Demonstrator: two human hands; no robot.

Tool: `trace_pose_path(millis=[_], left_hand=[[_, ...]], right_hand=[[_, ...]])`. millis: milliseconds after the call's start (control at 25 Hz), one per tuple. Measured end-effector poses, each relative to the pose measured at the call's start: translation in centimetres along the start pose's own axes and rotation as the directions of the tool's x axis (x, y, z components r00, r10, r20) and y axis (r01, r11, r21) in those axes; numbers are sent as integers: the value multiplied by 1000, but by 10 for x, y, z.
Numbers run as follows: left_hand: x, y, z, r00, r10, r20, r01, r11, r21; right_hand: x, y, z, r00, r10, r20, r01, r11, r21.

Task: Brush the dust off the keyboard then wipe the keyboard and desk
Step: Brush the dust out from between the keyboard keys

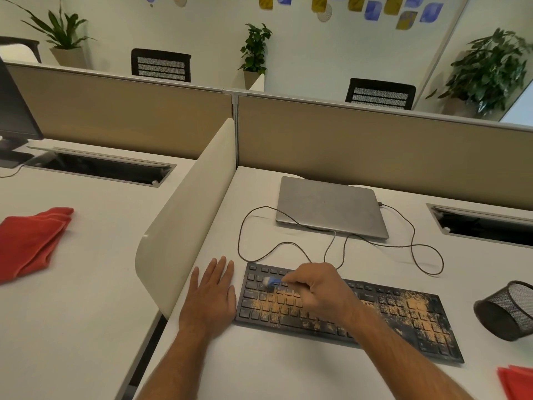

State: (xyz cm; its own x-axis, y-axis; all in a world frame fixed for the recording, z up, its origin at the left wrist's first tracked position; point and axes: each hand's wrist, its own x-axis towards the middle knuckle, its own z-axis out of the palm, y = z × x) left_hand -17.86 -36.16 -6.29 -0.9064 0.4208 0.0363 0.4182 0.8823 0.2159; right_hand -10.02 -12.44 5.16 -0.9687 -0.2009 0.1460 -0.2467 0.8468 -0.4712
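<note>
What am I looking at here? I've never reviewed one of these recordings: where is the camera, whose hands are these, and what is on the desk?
There is no machine: a person wears one wide-angle camera on the head, looking forward and down at their own hands. The left hand lies flat on the white desk beside the black keyboard. The right hand holds a small blue brush on the upper-left keys. Orange-brown dust covers much of the keyboard. Behind it lies a closed grey laptop with a looping cable. At the right a mesh pen cup lies tipped over. A red cloth lies on the neighbouring desk, another at the lower right.
</note>
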Motion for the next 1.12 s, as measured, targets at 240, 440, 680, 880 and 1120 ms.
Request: trace_pose_path(millis=[240,440,680,880,1120], left_hand=[[-1,1,-1,1000,-4,0,4,1000,-8],[-1,1,-1,1000,-5,14,5,1000,7],[0,2,-2,1000,-9,14,9,1000,16],[-1,2,-3,1000,-9,12,9,1000,18],[-1,2,-4,1000,-7,25,6,1000,27]], right_hand=[[-3,-1,3,997,-46,69,46,999,4],[-2,1,5,992,-56,112,63,996,-55],[-4,5,0,999,-29,20,29,1000,-4],[-9,6,-4,993,-49,103,53,998,-29],[-10,7,-2,987,-33,158,53,991,-124]])
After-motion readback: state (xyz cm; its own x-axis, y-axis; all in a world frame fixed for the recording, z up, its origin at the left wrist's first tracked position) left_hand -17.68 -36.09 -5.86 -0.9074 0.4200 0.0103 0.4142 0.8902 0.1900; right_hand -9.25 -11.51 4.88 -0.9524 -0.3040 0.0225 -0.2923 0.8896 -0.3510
